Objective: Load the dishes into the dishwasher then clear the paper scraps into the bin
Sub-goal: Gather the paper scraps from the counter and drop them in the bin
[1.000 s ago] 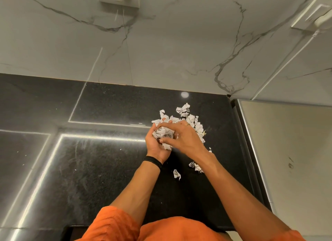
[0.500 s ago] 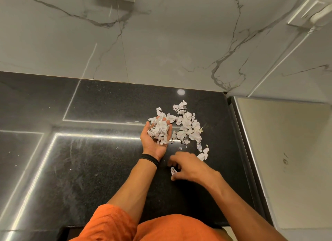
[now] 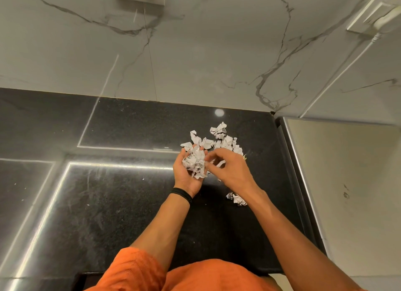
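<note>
- Crumpled white printed paper scraps are the task's thing; they show in three places on or above the glossy black stone tabletop [image 3: 119,204].
- A wad of scraps [image 3: 194,162] is cupped in the left hand [image 3: 185,177], which is turned palm up with the fingers curled loosely round the wad.
- The right hand [image 3: 233,171] is held just beside the wad with its fingers bent; a small white scrap [image 3: 219,164] appears to be pinched at the fingertips, though this part is blurred.
- A loose pile of scraps [image 3: 225,142] lies on the tabletop beyond both hands, near the grey-veined marble wall [image 3: 195,52].
- One stray scrap [image 3: 237,199] lies nearer the person, partly hidden by the right forearm.
- Handling, judged:
  - The scraps are very light, soft and springy, and nothing is fragile.
  - Pieces can be pinched anywhere, best at a raised crease.
  - Flat bits on the polished surface will likely slide, so sweeping them together with the hand's edge is advised.
  - The wad is not bound, so pieces can spill over the palm's edge; a closed fist or the other hand on top is called for before carrying.
- The bin and the dishwasher are not in view.
- A black wristband [image 3: 181,194] is worn on the left wrist.
</note>
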